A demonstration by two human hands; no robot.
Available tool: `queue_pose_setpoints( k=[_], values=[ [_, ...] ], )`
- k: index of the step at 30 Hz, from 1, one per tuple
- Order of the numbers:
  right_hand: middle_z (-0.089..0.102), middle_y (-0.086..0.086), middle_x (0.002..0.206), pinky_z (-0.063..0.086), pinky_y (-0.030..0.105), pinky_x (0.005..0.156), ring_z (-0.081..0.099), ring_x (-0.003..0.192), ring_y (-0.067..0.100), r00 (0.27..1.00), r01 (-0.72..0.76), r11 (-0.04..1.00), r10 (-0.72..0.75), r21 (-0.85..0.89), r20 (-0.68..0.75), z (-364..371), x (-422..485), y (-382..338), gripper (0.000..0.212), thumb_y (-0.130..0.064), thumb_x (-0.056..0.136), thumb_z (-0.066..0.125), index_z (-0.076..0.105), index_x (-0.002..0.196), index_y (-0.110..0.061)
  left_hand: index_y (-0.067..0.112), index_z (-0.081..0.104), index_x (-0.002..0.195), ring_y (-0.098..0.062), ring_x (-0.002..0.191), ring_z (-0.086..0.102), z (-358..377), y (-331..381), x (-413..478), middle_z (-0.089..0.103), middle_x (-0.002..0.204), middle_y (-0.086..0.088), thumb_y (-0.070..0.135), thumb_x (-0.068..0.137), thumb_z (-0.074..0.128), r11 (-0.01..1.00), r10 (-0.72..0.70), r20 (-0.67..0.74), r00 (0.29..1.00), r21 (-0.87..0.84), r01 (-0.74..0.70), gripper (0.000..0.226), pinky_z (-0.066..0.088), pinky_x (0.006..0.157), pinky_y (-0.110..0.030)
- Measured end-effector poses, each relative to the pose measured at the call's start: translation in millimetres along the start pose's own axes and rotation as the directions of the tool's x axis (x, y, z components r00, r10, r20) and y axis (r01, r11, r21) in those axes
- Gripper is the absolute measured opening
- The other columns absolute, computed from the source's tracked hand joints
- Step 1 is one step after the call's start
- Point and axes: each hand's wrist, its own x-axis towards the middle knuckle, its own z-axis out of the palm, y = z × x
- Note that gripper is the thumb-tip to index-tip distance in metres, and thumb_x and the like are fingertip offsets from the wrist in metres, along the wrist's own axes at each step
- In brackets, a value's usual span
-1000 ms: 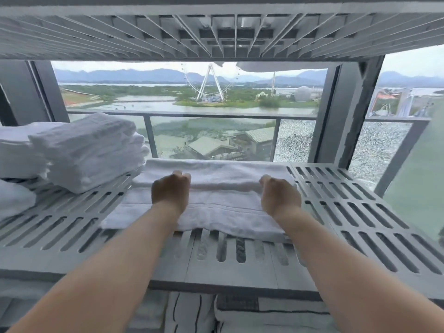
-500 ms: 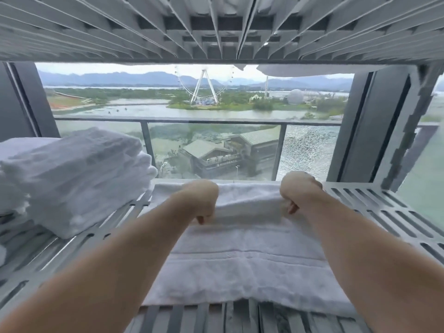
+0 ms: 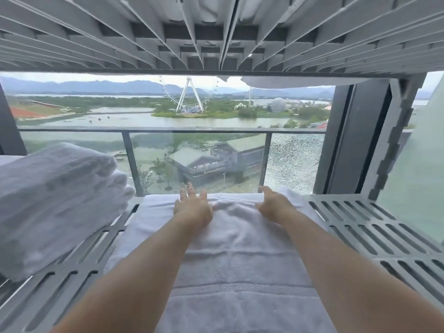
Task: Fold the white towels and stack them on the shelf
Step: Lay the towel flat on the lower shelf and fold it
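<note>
White towel (image 3: 235,248): lies flat on the slatted grey shelf (image 3: 374,236), in the middle of the shelf, running from the near edge to the far edge. Its surface is rumpled between the two hands, and a woven band crosses it nearer the camera.

Left hand (image 3: 192,207): palm down on the far part of the towel, fingers straight and spread, reaching past the far edge. It grasps nothing.

Right hand (image 3: 274,203): resting on the far part of the towel, fingers relaxed and only slightly bent, with no grip on the cloth. Both forearms lie over the towel and cover much of its length.

Stack of folded towels (image 3: 55,200): sits on the same shelf to the left of the flat towel, several layers high, rounded folds facing right. It stands just beside the flat towel; contact cannot be confirmed.

Right portion of the shelf: bare slats.

Upper shelf (image 3: 216,32): same slatted build, close overhead, limiting the room above the hands. White cloth (image 3: 206,8) shows through its slats, and a white cloth edge (image 3: 288,81) hangs below its far rim.

Beyond the shelf: a glass balcony railing (image 3: 192,133), a dark window frame (image 3: 346,140) at right, then water, buildings and a Ferris wheel (image 3: 189,97).
</note>
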Motion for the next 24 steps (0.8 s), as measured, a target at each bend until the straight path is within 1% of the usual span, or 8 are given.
queue_pose_setpoints(
  k=[3,6,7,9,12,15,18,24],
  values=[
    [0.050,0.012,0.147,0.036,0.037,0.111,0.045,0.135,0.028,0.999,0.048,0.997,-0.049,-0.055,-0.002,11.1,-3.1,9.9,0.047,-0.035,0.099,0.047,0.047,0.142,-0.016,0.027,0.014,0.159,-0.035,0.153,-0.002,15.1,-3.4,-0.8,-0.005,0.167,-0.015,0.059,0.101,0.023,0.999,-0.014,0.007,1.000,-0.028,0.015,0.067,0.006,0.123,-0.052],
    [0.058,0.011,0.134,0.033,0.040,0.113,0.044,0.134,0.028,0.970,0.160,0.985,-0.170,-0.071,-0.176,20.8,-12.3,13.1,0.035,-0.030,0.100,0.044,0.060,0.127,-0.015,0.026,0.022,0.158,-0.033,0.153,0.008,23.3,-4.9,-3.5,0.008,0.166,-0.015,0.055,0.102,0.025,0.998,-0.008,-0.075,0.997,-0.069,0.003,0.063,0.009,0.123,-0.049],
    [0.061,0.011,0.129,0.035,0.039,0.111,0.046,0.131,0.029,0.948,0.187,0.979,-0.203,-0.086,-0.246,22.2,-17.2,12.7,0.033,-0.030,0.101,0.044,0.062,0.123,-0.014,0.024,0.028,0.156,-0.033,0.152,0.014,23.5,-4.3,-4.3,0.014,0.165,-0.015,0.052,0.102,0.026,0.997,0.001,-0.116,0.993,-0.072,-0.010,0.060,0.013,0.123,-0.048],
    [0.067,0.009,0.113,0.045,0.037,0.098,0.058,0.114,0.028,0.901,0.222,0.964,-0.260,-0.144,-0.349,21.2,-27.4,9.8,0.030,-0.032,0.101,0.044,0.066,0.113,-0.015,0.020,0.041,0.147,-0.033,0.146,0.029,21.4,-2.2,-7.8,0.030,0.160,-0.017,0.043,0.104,0.029,0.996,0.028,-0.200,0.979,-0.076,-0.044,0.051,0.026,0.118,-0.046],
    [0.070,0.010,0.098,0.047,0.035,0.085,0.062,0.095,0.029,0.882,0.243,0.945,-0.309,-0.218,-0.356,15.7,-42.7,6.1,0.032,-0.035,0.101,0.045,0.069,0.100,-0.014,0.019,0.054,0.134,-0.031,0.133,0.046,19.3,8.1,-17.8,0.047,0.147,-0.012,0.038,0.104,0.031,0.983,0.098,-0.230,0.968,-0.130,-0.131,0.042,0.038,0.109,-0.044],
    [0.069,0.011,0.100,0.047,0.036,0.089,0.061,0.099,0.030,0.889,0.255,0.937,-0.324,-0.238,-0.323,10.1,-65.9,11.1,0.032,-0.033,0.098,0.048,0.072,0.100,-0.013,0.023,0.054,0.138,-0.024,0.139,0.041,24.3,32.2,-40.2,0.046,0.151,-0.004,0.039,0.102,0.036,0.951,0.237,-0.185,0.954,-0.158,-0.267,0.043,0.034,0.113,-0.042],
    [0.066,0.010,0.105,0.046,0.036,0.093,0.059,0.103,0.029,0.859,0.252,0.935,-0.335,-0.251,-0.387,6.2,-91.3,24.1,0.029,-0.031,0.095,0.052,0.075,0.101,-0.015,0.027,0.053,0.141,-0.022,0.140,0.040,27.8,59.5,-70.9,0.045,0.153,-0.002,0.044,0.102,0.039,0.919,0.333,-0.140,0.932,-0.174,-0.355,0.045,0.031,0.115,-0.043],
    [0.074,0.008,0.099,0.048,0.035,0.088,0.066,0.096,0.031,0.854,0.215,0.952,-0.292,-0.217,-0.432,-8.0,-148.7,58.0,0.026,-0.026,0.094,0.052,0.075,0.101,-0.016,0.031,0.057,0.135,-0.021,0.133,0.047,33.3,101.9,-137.9,0.052,0.145,0.004,0.051,0.098,0.049,0.872,0.454,-0.103,0.885,-0.154,-0.465,0.042,0.034,0.111,-0.041]
  ],
)
